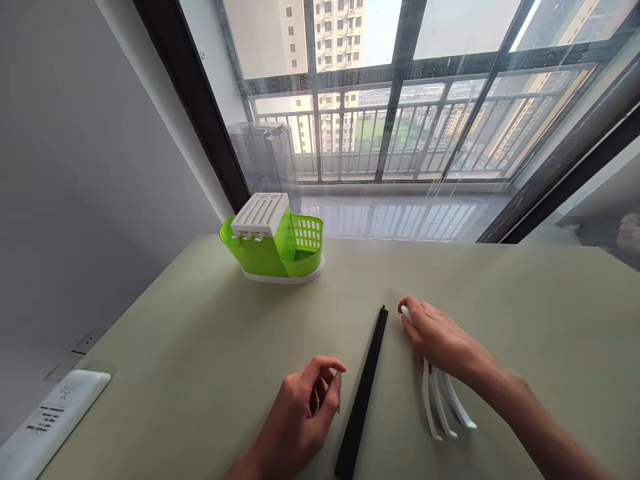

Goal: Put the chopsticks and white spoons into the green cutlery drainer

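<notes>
— Left hand (305,407)?
— Loosely curled, empty, just left of the chopsticks (363,390) on the surface (200,347).
— Right hand (435,333)?
— Just right of the chopsticks, resting on white spoons (443,403), perhaps gripping them.
— Green caddy (275,243)?
— Far beyond the chopsticks, leftward.

Bare table (200,347) before green caddy (273,250)
</notes>
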`<act>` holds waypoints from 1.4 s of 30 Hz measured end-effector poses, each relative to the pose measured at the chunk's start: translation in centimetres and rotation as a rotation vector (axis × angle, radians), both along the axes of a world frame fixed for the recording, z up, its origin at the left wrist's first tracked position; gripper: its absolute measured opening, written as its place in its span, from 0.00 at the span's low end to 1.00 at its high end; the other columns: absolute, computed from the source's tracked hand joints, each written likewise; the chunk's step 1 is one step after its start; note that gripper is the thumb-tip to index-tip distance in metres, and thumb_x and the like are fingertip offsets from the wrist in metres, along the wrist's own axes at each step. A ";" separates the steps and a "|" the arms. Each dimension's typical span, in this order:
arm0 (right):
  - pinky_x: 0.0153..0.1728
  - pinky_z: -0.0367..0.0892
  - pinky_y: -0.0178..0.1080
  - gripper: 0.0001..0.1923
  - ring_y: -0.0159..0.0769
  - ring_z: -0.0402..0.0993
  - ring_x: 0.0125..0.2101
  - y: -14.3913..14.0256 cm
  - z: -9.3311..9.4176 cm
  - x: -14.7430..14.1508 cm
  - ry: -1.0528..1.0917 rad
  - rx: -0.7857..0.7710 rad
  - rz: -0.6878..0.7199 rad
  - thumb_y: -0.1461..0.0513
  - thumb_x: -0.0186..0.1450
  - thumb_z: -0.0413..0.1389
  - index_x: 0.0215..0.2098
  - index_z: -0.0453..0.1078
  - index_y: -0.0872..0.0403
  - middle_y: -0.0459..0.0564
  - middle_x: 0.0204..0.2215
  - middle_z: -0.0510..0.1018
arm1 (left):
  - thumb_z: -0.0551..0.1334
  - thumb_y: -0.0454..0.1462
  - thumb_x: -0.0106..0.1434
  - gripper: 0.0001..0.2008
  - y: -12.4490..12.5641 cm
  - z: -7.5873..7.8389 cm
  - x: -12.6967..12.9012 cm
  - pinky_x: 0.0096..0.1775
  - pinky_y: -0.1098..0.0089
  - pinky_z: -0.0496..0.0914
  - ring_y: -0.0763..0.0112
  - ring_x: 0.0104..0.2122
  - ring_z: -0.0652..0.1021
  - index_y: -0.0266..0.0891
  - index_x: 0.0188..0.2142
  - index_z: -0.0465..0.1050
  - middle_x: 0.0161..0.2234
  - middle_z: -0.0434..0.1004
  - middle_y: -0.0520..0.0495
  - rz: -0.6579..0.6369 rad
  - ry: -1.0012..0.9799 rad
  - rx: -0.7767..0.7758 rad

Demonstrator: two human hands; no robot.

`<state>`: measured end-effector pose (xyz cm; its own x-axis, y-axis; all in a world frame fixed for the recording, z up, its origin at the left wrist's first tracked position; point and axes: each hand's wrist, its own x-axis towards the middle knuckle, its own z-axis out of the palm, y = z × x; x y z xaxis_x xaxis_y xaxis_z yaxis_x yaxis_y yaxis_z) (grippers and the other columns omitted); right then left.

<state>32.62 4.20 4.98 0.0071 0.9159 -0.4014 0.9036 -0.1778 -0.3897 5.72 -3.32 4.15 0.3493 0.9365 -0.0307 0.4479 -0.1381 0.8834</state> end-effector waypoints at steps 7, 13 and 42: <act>0.43 0.63 0.42 0.11 0.45 0.75 0.41 0.2 -1.4 0.3 -0.101 0.037 0.019 0.58 0.76 0.41 0.45 0.63 0.50 0.54 0.40 0.74 | 0.55 0.42 0.74 0.11 0.0 0.0 0.0 0.25 0.75 0.61 0.77 0.23 0.66 0.42 0.46 0.74 0.28 0.71 0.54 0.000 0.017 0.022; 0.39 0.61 0.42 0.13 0.46 0.77 0.39 0.0 -1.0 0.2 -0.144 0.058 0.040 0.58 0.77 0.39 0.47 0.63 0.51 0.56 0.43 0.73 | 0.54 0.43 0.75 0.11 0.0 -0.1 0.0 0.25 0.75 0.61 0.76 0.23 0.66 0.42 0.47 0.73 0.28 0.72 0.53 -0.009 0.034 0.027; 0.38 0.65 0.43 0.15 0.49 0.77 0.50 0.0 1.3 -0.4 -0.282 0.041 -0.006 0.53 0.77 0.45 0.53 0.69 0.49 0.57 0.53 0.74 | 0.55 0.44 0.74 0.11 1.4 -0.3 -1.2 0.26 0.75 0.61 0.76 0.23 0.65 0.43 0.46 0.73 0.27 0.68 0.56 0.082 0.059 0.097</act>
